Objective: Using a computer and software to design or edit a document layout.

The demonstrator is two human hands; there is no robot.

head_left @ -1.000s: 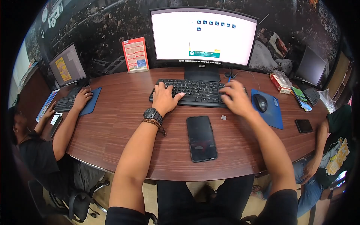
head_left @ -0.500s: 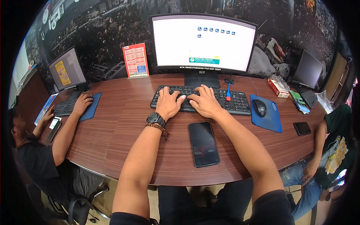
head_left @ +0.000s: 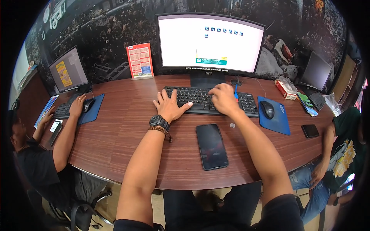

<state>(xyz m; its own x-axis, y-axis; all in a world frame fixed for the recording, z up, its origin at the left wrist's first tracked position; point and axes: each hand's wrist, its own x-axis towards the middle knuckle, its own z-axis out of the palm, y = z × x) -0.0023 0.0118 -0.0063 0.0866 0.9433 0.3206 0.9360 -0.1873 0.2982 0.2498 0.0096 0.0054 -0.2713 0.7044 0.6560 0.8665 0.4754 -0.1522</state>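
Observation:
My left hand (head_left: 170, 106) is spread over the left end of a black keyboard (head_left: 194, 100), fingertips on or near the keys, a watch and bead bracelet at its wrist. My right hand (head_left: 225, 100) is over the right part of the keyboard, fingers bent and apart, holding nothing. A blue cable with a red part shows behind it. A black phone (head_left: 212, 146) lies between my forearms, with a small pale square object (head_left: 232, 125) near it. The large monitor (head_left: 208, 42) shows a white screen with small icons. Right of the keyboard, a black mouse (head_left: 268, 109) rests on a blue pad (head_left: 279, 124).
A co-worker (head_left: 36, 165) at the left types at another monitor (head_left: 69, 71). Another person (head_left: 341, 150) sits at the right near a phone (head_left: 310, 131) and dark monitor (head_left: 316, 71). A red calendar (head_left: 139, 60), a box (head_left: 285, 89) and papers (head_left: 306, 102) stand or lie on the desk (head_left: 108, 138).
My right hand moved left along the keyboard, then back rightward with fingers more bent. My left fingers spread more leftward. The left co-worker's right hand shifted slightly left.

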